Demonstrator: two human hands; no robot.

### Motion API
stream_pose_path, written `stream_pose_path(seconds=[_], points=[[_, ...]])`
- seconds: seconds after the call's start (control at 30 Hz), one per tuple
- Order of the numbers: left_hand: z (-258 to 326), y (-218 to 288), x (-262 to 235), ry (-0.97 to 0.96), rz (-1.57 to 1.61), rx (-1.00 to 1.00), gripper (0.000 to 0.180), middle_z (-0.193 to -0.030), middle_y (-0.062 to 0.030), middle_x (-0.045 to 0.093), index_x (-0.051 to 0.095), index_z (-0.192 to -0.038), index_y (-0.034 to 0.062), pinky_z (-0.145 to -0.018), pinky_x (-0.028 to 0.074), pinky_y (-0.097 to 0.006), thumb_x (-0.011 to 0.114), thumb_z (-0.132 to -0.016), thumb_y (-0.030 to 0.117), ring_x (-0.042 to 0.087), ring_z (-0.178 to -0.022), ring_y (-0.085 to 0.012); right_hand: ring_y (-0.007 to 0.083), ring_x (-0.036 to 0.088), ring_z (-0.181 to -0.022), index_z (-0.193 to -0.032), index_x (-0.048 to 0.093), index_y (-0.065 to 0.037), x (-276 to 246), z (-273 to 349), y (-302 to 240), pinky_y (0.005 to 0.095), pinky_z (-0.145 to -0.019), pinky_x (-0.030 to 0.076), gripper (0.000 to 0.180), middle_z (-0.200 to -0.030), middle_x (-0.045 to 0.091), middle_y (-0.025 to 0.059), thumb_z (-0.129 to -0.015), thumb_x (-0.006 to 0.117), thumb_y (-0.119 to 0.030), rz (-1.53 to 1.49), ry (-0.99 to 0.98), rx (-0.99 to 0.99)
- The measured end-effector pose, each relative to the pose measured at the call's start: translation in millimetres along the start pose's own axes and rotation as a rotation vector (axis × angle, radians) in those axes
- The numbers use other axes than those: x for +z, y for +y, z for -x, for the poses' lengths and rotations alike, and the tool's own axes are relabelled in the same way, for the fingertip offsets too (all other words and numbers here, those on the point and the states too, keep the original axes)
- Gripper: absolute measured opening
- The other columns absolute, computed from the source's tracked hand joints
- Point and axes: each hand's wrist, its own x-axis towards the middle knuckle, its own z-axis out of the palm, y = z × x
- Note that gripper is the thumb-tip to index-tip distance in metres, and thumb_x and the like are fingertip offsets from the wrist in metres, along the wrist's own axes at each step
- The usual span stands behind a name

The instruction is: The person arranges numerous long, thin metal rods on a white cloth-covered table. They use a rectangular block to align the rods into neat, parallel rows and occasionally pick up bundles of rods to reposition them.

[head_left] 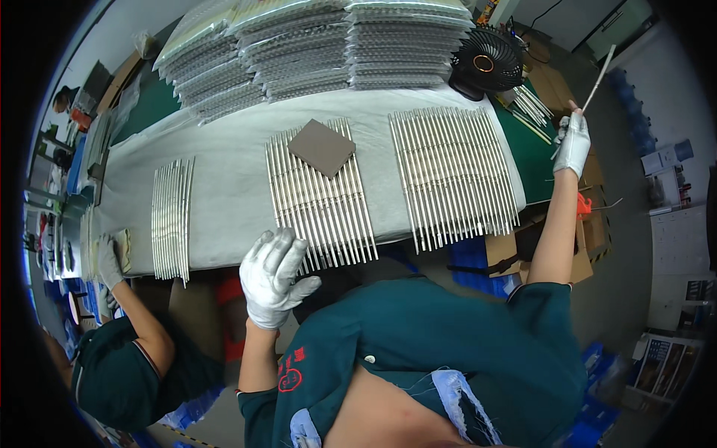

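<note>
My right hand (573,143), in a white glove, is raised at the far right, its fingers closed round a thin, light-coloured rod (600,81) that slants up and outward. My left hand (273,279), also gloved, is open at the table's near edge, thumb apart, beside the lower ends of the middle row of silver metal rods (317,213). On those rods lies a flat grey-brown square pad (321,148). A second wide row of silver rods (455,179) is spread to the right, and a narrower row (172,220) lies to the left.
Tall stacks of bubble-wrapped packs (299,56) line the table's back. A black fan (485,63) stands at the back right, with loose rods (532,106) beside it. At the left, a co-worker's gloved hand (110,261) is at the table. Cardboard boxes (504,254) stand below right.
</note>
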Motion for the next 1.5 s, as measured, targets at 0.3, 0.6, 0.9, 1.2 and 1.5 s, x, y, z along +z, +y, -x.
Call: stream_pose_path(seconds=[0.3,0.6,0.9,1.2,1.5], points=[[29.5,-2.0,-2.6,-0.126,-0.149,-0.174,0.058,-0.131,-0.0139,0.063,0.058,-0.137,0.0080,-0.102,0.049,-0.049,0.070,-0.091,0.042,0.063,-0.119,-0.0325,0.0334,0.061,-0.122,-0.128,0.068,-0.029,-1.0,-93.7,55.4,0.0483,-0.101,0.048,0.039,-0.134,0.065,0.0053,-0.096,0.055,-0.047,1.338,-0.192,-0.110],[41.3,-1.1,-7.0,-0.168,-0.214,-0.267,0.055,-0.131,-0.0150,0.064,0.057,-0.138,0.0082,-0.102,0.048,-0.049,0.071,-0.092,0.036,0.062,-0.120,-0.0337,0.0305,0.063,-0.120,-0.126,0.069,-0.036,49.4,-145.4,96.3,0.0447,-0.101,0.049,0.033,-0.129,0.068,0.0041,-0.096,0.056,-0.032,1.386,-0.340,-0.269],[33.1,-3.9,-0.1,-0.198,-0.189,-0.322,0.061,-0.125,-0.0188,0.066,0.056,-0.136,0.0073,-0.102,0.048,-0.052,0.074,-0.086,0.038,0.064,-0.114,-0.0391,0.0318,0.062,-0.120,-0.123,0.073,-0.030,55.0,-151.3,122.3,0.0423,-0.103,0.047,0.044,-0.128,0.068,0.0062,-0.090,0.048,-0.014,1.350,-0.345,-0.379],[10.1,-20.2,16.3,-0.305,-0.203,-0.561,0.057,-0.136,-0.0221,0.060,0.060,-0.133,0.0043,-0.114,0.037,-0.052,0.073,-0.087,0.035,0.053,-0.129,-0.0432,0.0332,0.062,-0.119,-0.126,0.070,-0.016,-5.7,-176.7,135.6,0.0385,-0.100,0.048,0.032,-0.127,0.068,0.0122,-0.101,0.055,-0.028,1.091,-0.328,-0.473],[0.9,-25.7,20.5,-0.412,-0.186,-0.575,0.064,-0.138,-0.0198,0.060,0.056,-0.138,0.0018,-0.118,0.032,-0.050,0.070,-0.088,0.040,0.051,-0.133,-0.0392,0.0194,0.064,-0.118,-0.137,0.059,0.002,39.5,0.6,-32.7,0.0323,-0.107,0.046,0.038,-0.133,0.065,0.0124,-0.104,0.058,-0.018,0.110,-0.324,-0.580]])
